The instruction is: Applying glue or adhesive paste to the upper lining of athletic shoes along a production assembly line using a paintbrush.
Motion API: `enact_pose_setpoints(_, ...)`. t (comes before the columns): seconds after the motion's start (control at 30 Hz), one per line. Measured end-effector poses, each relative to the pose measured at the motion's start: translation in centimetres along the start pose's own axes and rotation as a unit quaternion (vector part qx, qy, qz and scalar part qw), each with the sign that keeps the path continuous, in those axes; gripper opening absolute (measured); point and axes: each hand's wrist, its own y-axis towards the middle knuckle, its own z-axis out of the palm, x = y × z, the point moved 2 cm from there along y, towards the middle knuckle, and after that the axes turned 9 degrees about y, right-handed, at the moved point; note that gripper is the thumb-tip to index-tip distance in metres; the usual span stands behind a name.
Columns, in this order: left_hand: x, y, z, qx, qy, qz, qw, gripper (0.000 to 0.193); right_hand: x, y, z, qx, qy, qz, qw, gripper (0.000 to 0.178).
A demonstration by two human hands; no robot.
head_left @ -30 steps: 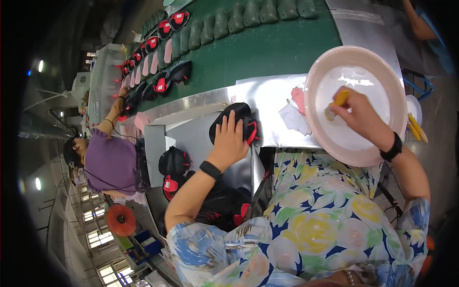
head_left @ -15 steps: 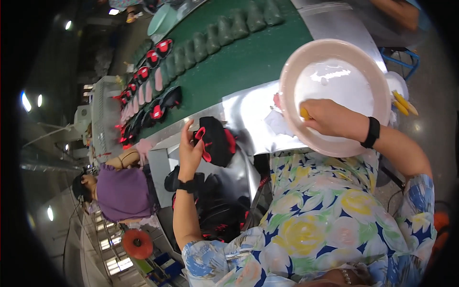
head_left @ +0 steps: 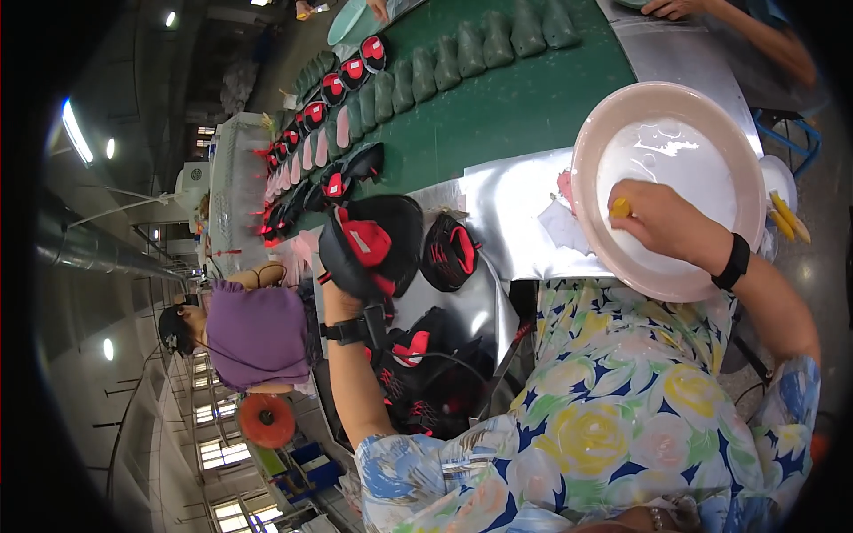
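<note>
My left hand [head_left: 338,300] is closed on a black shoe upper [head_left: 404,233] with a red lining; most of the fingers are hidden behind it. The upper's opening faces me, showing a white label. Just right of it, apart from my hand, a second black-and-red shoe upper [head_left: 450,253] rests near the metal table edge. My right hand [head_left: 662,222] is closed on a small yellow piece [head_left: 620,208], perhaps a handle end; the rest is hidden. This hand is inside a pale pink basin [head_left: 582,147] holding white liquid [head_left: 702,178].
Grey-green shoe forms [head_left: 471,49] and pink insoles [head_left: 343,127] stand in rows on the green tabletop [head_left: 498,124]. A white cloth [head_left: 562,226] lies beside the basin. Yellow-handled tools [head_left: 786,218] are at right. More uppers [head_left: 426,377] fill a container below. Co-workers [head_left: 258,338] are left and across.
My left hand has drawn its upper left and turned the opening toward me, uncovering the second upper. My right hand stays in the basin. The whole view has shifted.
</note>
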Motion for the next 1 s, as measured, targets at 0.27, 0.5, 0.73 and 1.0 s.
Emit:
enact_pose_setpoints(0.27,-2.7,0.6,9.4,0.039,-0.147,-0.010,0.988,0.039,-1.4,-2.2,-6.4,-0.099,-0.079,0.059,0.990,0.017)
enact_pose_setpoints(0.5,-6.5,7.3,19.2,0.268,-0.084,-0.108,0.954,0.035,3.4,-1.7,-11.0,-0.206,0.076,-0.094,0.971,0.020)
enact_pose_setpoints(0.73,-12.0,8.1,25.1,0.388,-0.078,0.055,0.917,0.042,6.0,-2.1,-11.9,-0.197,0.074,-0.122,0.970,0.019)
enact_pose_setpoints(1.0,-9.0,7.8,26.6,0.190,-0.116,0.134,0.966,0.048,5.3,-3.7,-10.2,-0.376,0.089,-0.021,0.922,0.028)
